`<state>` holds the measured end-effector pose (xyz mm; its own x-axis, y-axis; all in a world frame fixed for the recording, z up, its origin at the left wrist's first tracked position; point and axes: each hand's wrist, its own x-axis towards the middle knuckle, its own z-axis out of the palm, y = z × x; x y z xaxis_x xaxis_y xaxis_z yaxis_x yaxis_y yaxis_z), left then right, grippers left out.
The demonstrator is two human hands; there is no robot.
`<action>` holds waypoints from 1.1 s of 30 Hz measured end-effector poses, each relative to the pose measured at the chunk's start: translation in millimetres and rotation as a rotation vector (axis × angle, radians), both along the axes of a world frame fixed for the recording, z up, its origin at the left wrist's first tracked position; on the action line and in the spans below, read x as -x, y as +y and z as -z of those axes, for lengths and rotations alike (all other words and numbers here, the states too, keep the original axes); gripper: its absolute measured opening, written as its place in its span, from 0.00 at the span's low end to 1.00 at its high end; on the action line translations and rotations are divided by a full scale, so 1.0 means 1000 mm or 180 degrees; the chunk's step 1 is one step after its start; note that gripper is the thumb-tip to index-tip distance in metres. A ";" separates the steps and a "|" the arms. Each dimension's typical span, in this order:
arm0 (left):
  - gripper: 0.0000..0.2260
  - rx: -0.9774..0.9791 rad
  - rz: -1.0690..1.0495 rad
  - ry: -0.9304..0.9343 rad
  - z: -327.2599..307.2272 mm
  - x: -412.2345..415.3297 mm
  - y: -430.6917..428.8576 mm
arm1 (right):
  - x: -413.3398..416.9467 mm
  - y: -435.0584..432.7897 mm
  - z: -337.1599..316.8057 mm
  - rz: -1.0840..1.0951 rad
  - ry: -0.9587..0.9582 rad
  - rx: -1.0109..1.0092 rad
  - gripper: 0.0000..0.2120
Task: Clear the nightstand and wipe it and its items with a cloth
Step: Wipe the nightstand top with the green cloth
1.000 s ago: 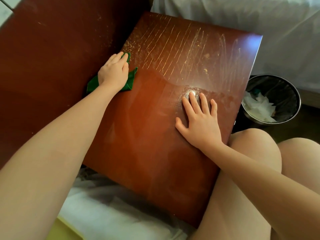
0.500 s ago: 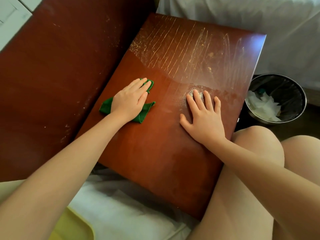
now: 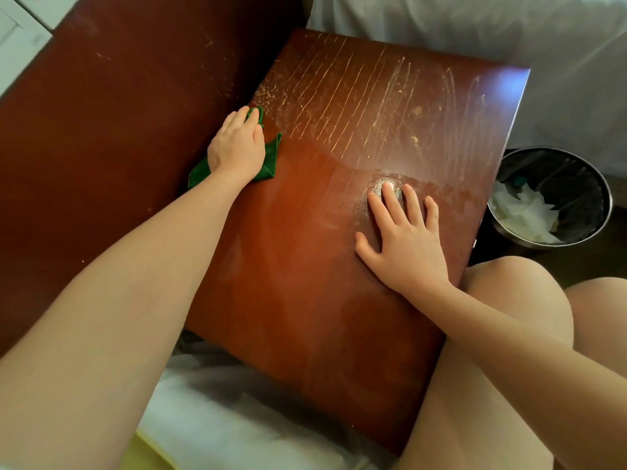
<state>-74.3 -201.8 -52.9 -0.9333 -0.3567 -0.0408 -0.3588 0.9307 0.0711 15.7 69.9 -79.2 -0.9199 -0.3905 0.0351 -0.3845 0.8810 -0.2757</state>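
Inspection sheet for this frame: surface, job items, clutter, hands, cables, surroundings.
Surface: nightstand top, near half glossy, far half marked with pale streaks and specks.
Job's things: green cloth at the top's left edge, under the left hand.
Clutter: nothing seen.
Hands: left hand presses the cloth; right hand lies flat on the top, fingers spread.
Cables: nothing seen.
Surroundings: metal bin with white scraps at the right; white bedding behind; dark wood panel at the left.

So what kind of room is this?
Probably a bedroom, perhaps a hotel's: a wooden nightstand stands beside white bedding, with a small lined bin next to it.
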 end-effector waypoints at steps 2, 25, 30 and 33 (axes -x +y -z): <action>0.21 -0.0003 -0.0154 0.0028 0.000 0.010 -0.002 | -0.001 -0.001 0.001 0.0004 0.0035 0.0002 0.31; 0.19 0.0007 0.0543 0.0000 -0.001 -0.016 0.012 | 0.000 -0.001 -0.001 -0.0037 0.0007 -0.0054 0.30; 0.20 -0.0005 0.1102 -0.0053 0.000 -0.060 0.040 | 0.000 -0.001 -0.002 -0.0023 -0.0028 -0.0034 0.31; 0.19 0.0008 0.1450 0.0078 0.006 -0.089 0.052 | 0.000 -0.001 -0.003 -0.0022 -0.0026 -0.0022 0.31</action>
